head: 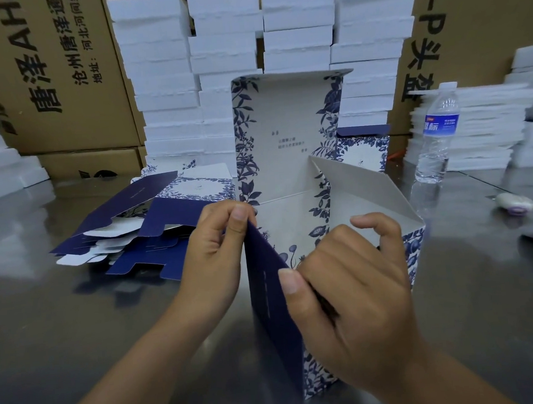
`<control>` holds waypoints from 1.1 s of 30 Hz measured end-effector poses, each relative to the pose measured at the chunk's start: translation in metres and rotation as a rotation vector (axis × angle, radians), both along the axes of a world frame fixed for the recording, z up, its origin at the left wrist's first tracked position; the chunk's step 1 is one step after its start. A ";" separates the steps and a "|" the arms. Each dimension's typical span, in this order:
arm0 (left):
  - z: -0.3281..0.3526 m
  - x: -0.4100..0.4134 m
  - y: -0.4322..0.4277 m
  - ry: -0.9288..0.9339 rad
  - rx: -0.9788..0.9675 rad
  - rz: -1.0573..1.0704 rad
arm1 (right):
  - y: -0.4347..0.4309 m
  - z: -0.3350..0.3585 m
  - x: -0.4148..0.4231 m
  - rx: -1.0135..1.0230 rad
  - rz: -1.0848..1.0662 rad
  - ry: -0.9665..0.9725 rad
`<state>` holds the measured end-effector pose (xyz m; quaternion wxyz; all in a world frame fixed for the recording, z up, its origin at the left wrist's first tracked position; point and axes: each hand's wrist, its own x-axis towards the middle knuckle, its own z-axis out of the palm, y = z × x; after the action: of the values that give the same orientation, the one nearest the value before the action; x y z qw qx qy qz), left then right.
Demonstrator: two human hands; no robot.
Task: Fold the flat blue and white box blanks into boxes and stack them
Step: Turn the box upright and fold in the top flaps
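A half-folded blue and white box stands open in front of me on the steel table, its floral lid flap upright. My left hand pinches the top edge of its dark blue near wall. My right hand grips the same wall lower down, thumb on the blue face and fingers curled inside the box. A pile of flat blue and white blanks lies to the left. A folded box stands behind the open one on the right.
Tall stacks of white foam trays line the back before brown cartons. More foam stacks sit at right beside a water bottle. A small white object lies at the right of the steel table.
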<state>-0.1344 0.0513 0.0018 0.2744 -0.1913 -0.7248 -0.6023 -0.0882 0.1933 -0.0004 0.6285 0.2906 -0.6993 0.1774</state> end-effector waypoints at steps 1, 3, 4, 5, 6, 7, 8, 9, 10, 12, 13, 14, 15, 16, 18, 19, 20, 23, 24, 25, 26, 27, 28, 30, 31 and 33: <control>0.000 0.000 0.000 0.006 -0.013 0.000 | 0.001 0.000 0.000 0.007 0.003 -0.002; 0.000 0.000 0.000 0.005 -0.007 -0.013 | 0.003 0.002 0.000 0.040 -0.001 0.009; 0.000 0.000 0.000 -0.004 0.015 -0.024 | 0.005 0.003 0.000 0.064 -0.012 0.026; 0.000 0.000 -0.001 -0.015 0.041 -0.039 | 0.006 0.005 -0.001 0.085 -0.025 0.047; 0.000 0.000 -0.001 -0.025 0.063 -0.052 | 0.008 0.006 -0.002 0.095 -0.032 0.068; 0.000 0.000 -0.001 -0.035 0.081 -0.064 | 0.010 0.008 -0.003 0.094 -0.034 0.087; -0.001 0.001 -0.002 -0.048 0.098 -0.074 | 0.013 0.010 -0.004 0.083 -0.035 0.105; -0.001 0.002 -0.002 -0.065 0.117 -0.081 | 0.016 0.013 -0.005 0.065 -0.040 0.123; -0.001 0.003 -0.002 -0.085 0.132 -0.084 | 0.018 0.015 -0.006 0.038 -0.051 0.143; -0.001 0.003 -0.004 -0.134 0.139 -0.094 | 0.024 0.018 -0.009 -0.044 -0.066 0.190; -0.002 0.002 -0.005 -0.164 0.142 -0.110 | 0.028 0.020 -0.010 -0.087 -0.058 0.208; -0.001 0.002 -0.006 -0.199 0.156 -0.133 | 0.031 0.021 -0.011 -0.123 -0.040 0.218; -0.001 0.002 -0.007 -0.233 0.180 -0.158 | 0.033 0.022 -0.013 -0.153 -0.007 0.212; -0.001 0.002 -0.008 -0.260 0.200 -0.170 | 0.035 0.022 -0.015 -0.184 0.037 0.190; 0.000 0.001 -0.009 -0.290 0.219 -0.149 | 0.036 0.020 -0.018 -0.285 0.142 0.098; 0.001 0.000 -0.009 -0.298 0.234 -0.132 | 0.034 0.019 -0.019 -0.368 0.188 0.028; 0.001 0.000 -0.009 -0.302 0.257 -0.119 | 0.033 0.018 -0.020 -0.462 0.224 -0.051; 0.002 0.000 -0.007 -0.296 0.307 -0.108 | 0.030 0.016 -0.024 -0.732 0.386 -0.315; 0.002 0.001 -0.006 -0.291 0.316 -0.113 | 0.029 0.017 -0.025 -0.838 0.482 -0.415; 0.003 0.002 -0.006 -0.284 0.328 -0.124 | 0.029 0.017 -0.026 -0.936 0.566 -0.495; 0.004 0.003 -0.006 -0.276 0.342 -0.137 | 0.029 0.016 -0.029 -1.011 0.619 -0.558; 0.005 0.004 -0.006 -0.268 0.360 -0.148 | 0.029 0.016 -0.030 -1.065 0.638 -0.604; 0.006 0.004 -0.006 -0.258 0.377 -0.152 | 0.030 0.016 -0.031 -1.107 0.633 -0.634; 0.007 0.004 -0.007 -0.240 0.399 -0.147 | 0.033 0.017 -0.032 -1.137 0.617 -0.669; 0.007 0.004 -0.007 -0.238 0.404 -0.151 | 0.036 0.017 -0.033 -1.116 0.604 -0.692; 0.004 0.002 -0.008 -0.251 0.404 -0.177 | 0.037 0.014 -0.034 -1.019 0.574 -0.774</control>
<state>-0.1324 0.0433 0.0062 0.1609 -0.1190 -0.5985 -0.7757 -0.1218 0.2302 0.0136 0.3206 0.0487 -0.5983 0.7327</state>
